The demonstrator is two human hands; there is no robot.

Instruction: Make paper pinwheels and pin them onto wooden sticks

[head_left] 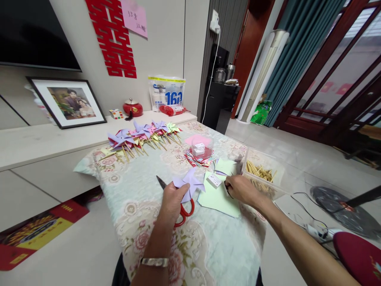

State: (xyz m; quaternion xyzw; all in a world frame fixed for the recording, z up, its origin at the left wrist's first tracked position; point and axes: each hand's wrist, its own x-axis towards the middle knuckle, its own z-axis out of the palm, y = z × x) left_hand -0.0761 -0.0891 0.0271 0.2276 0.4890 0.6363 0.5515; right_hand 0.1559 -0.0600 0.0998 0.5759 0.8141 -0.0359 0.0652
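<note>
Working at a desk (208,254) draped in a floral cloth, pushed against a long white shelf (44,139) under a wall-mounted screen. Tiled floor to the right, teal curtains, dark wooden door frames. My left hand (172,200) grasps a purple paper pinwheel (190,184), folded blades up; red-handled scissors (183,208) lie on the cloth partly under that hand, blades pointing away left. My right hand (242,190) is curled over the edge of a green paper sheet (218,198); whether it pinches anything I cannot tell. Small white box (214,180) sits on the green sheet between the hands. Clear tub of wooden sticks (262,172) just right of the right hand. Far end of desk: row of finished pinwheels (143,135) on sticks, and a clear cup (202,147) on pink paper. Framed photo (68,102) leans on the shelf.
</note>
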